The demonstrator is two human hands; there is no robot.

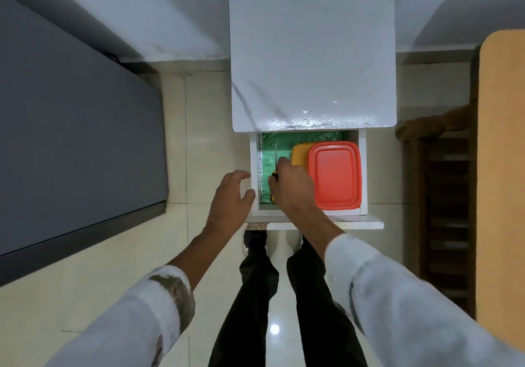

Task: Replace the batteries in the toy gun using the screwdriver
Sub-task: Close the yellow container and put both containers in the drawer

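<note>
The screwdriver [274, 175] lies in the left part of the drawer [254, 167], long axis running near to far, shaft pointing away. The right hand [292, 184] curls round its handle. The left hand [231, 193] hovers spread and empty just outside the left wall.

A home: tiled floor [199, 139], marble-topped drawer cabinet [312, 53], bed [71, 139].

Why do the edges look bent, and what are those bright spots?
Head view: the wide-angle lens bows edges near the borders; lamp glare glints on the marble tabletop and floor; the right hand gripping the screwdriver looks slightly soft.
</note>
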